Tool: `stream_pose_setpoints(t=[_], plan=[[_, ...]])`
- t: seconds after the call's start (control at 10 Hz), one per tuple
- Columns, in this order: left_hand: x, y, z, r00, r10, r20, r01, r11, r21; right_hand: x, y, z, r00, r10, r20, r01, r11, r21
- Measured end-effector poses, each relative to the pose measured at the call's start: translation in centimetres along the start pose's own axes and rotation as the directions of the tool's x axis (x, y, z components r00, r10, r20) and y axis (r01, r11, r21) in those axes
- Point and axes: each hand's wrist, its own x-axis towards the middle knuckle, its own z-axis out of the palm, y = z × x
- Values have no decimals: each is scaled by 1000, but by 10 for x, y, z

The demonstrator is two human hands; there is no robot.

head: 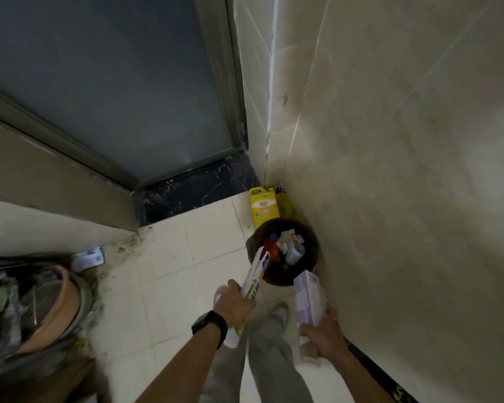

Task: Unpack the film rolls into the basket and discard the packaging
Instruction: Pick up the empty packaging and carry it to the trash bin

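I stand over a dark round trash bin [309, 234] in the corner of a tiled floor; it holds several bits of rubbish. My left hand [234, 305] grips a long white box with green and blue print [255, 276], its far end reaching over the bin's near rim. My right hand [325, 334] holds a long pale purple box [307, 299] by its near end; its far end points at the bin's right near edge. No film rolls or basket are in sight.
A yellow jug [264, 207] stands behind the bin against the tiled wall [405, 170]. A dark glass door [114, 82] and black threshold [198, 190] lie ahead. Cluttered pots and bags [41, 301] sit at the left. My feet are below the bin.
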Motion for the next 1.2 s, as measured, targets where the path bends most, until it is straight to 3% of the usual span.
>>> stream_pose_setpoints(t=[0.2, 0.3, 0.5, 0.8, 1.0, 1.2], plan=[[84, -13, 29, 998, -49, 42, 50, 999, -10, 87, 10, 13, 998, 55, 43, -46, 983, -176], [128, -18, 45, 993, -74, 88, 75, 997, -8, 117, -4, 24, 976, -210, -49, 190, 944, -269], [220, -24, 74, 997, -52, 54, 52, 999, 17, 209, -7, 52, 999, -6, -42, 0, 989, -146], [313, -33, 93, 995, -16, 103, 13, 1000, 28, 302, -23, 88, 987, -145, -65, 135, 981, -138], [298, -43, 83, 979, -63, 193, 39, 992, 122, 279, -11, 81, 992, -121, -21, 112, 960, -257], [232, -27, 48, 978, -18, 206, -70, 907, 414, 191, -24, 55, 978, -209, -12, 194, 928, -319]])
